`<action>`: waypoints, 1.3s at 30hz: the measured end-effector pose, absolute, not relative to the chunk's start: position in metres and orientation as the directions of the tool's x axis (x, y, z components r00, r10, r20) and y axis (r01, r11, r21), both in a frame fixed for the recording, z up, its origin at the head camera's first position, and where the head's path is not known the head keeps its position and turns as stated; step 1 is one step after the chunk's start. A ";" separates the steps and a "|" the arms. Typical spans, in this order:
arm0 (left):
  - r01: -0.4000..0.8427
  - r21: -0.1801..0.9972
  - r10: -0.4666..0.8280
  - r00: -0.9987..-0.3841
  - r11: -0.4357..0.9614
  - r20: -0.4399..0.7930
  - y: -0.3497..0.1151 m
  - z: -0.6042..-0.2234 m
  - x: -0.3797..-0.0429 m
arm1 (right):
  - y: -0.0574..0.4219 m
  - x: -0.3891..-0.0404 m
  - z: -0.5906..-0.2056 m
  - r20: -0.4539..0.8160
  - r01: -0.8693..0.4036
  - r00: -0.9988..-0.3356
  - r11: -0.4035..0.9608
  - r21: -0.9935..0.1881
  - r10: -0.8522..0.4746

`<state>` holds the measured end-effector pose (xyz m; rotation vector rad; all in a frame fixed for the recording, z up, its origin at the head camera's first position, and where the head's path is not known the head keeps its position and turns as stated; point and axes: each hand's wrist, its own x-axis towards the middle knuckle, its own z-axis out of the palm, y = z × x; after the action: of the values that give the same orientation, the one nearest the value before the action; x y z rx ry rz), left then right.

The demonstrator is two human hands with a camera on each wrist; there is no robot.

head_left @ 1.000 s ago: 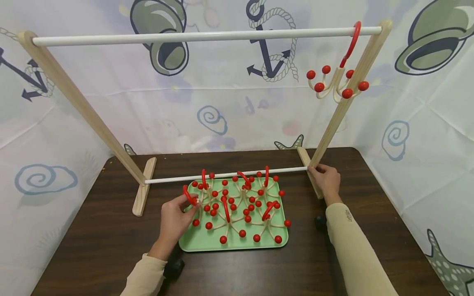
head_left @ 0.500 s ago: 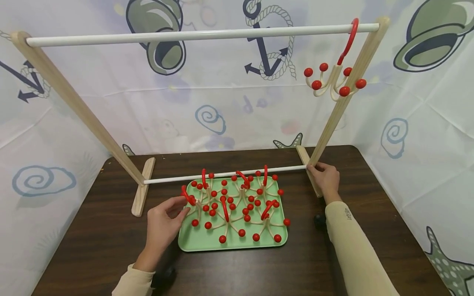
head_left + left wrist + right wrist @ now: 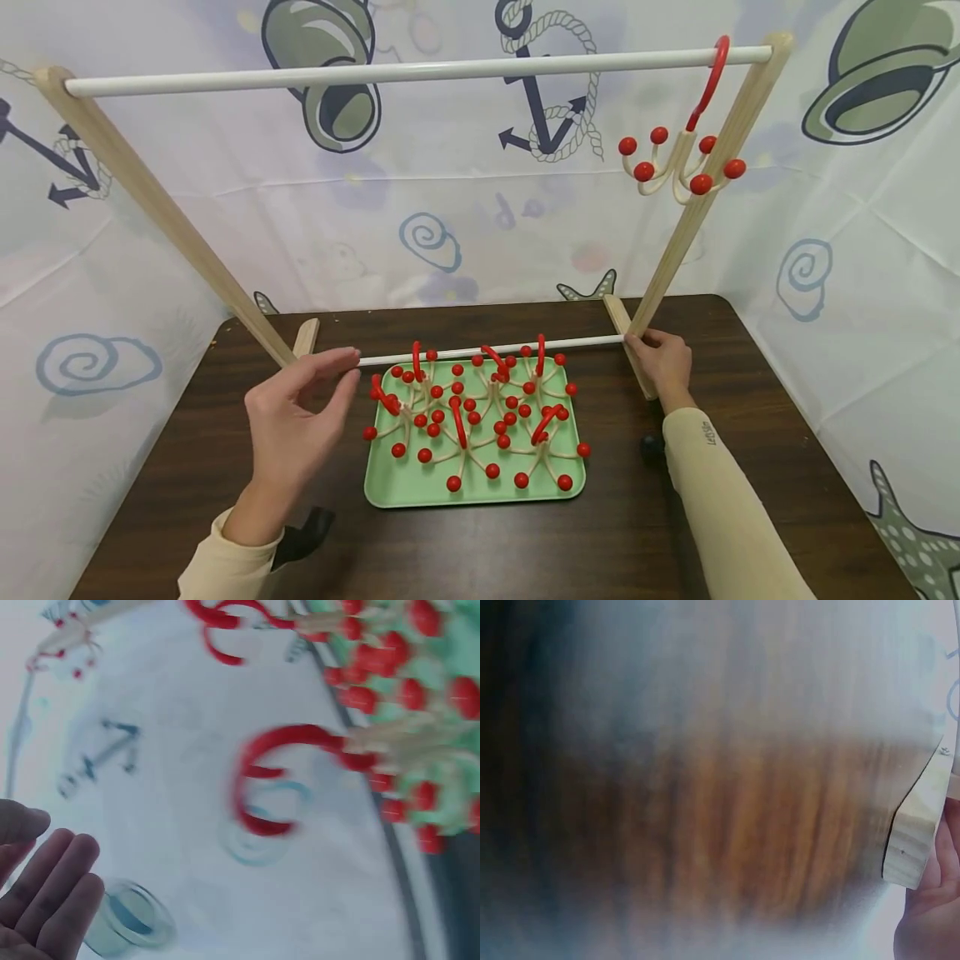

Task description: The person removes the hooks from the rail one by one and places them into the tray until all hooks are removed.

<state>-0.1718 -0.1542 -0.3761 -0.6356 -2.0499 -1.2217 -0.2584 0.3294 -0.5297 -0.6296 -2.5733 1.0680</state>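
Observation:
My left hand (image 3: pixel 303 425) is raised left of the green tray (image 3: pixel 412 493), thumb and forefinger apart with nothing between them. In the left wrist view the left hand (image 3: pixel 49 892) appears at the lower left, away from the red hooks (image 3: pixel 251 776). Several hangers with red hooks, pale curved arms and red ball tips crowd the tray; the nearest hanger (image 3: pixel 405 412) lies at its left side. My right hand (image 3: pixel 663 367) grips the foot of the wooden rack's right post (image 3: pixel 682 242). In the right wrist view, fingers (image 3: pixel 946 847) press beside the wooden foot (image 3: pixel 915 832).
A white top bar (image 3: pixel 420 73) spans the rack. One hanger (image 3: pixel 681 162) hangs from it near the right post. A lower white rod (image 3: pixel 585 342) runs behind the tray. The left post (image 3: pixel 172 221) rises at left. A patterned cloth (image 3: pixel 495 242) surrounds the dark table (image 3: pixel 480 550).
My left hand has let go of the hanger at the tray's left side and drawn back leftward and up. That hanger stays on the tray. The right hand keeps its grip.

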 end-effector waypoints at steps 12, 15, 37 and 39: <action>0.842 0.457 0.429 -0.539 0.286 0.724 -0.071 -0.289 -0.214 | 0.336 -0.252 -0.526 0.054 0.312 -0.876 0.648 -0.695 0.479; 0.830 0.484 0.487 -0.556 0.278 0.674 -0.044 -0.272 -0.231 | 0.334 -0.252 -0.524 0.034 0.320 -0.880 0.645 -0.694 0.474; 0.717 0.484 0.577 -0.694 0.501 0.431 0.144 -0.199 -0.309 | 0.325 -0.259 -0.513 0.006 0.342 -0.877 0.632 -0.695 0.481; 0.690 0.524 0.564 -0.718 0.499 0.407 0.152 -0.199 -0.314 | 0.326 -0.259 -0.513 0.006 0.345 -0.873 0.628 -0.697 0.487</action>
<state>-0.3136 0.1519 -0.1989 -1.0816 -2.5581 -1.0196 -0.2586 0.3256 -0.5131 -0.6869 -2.6558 1.0767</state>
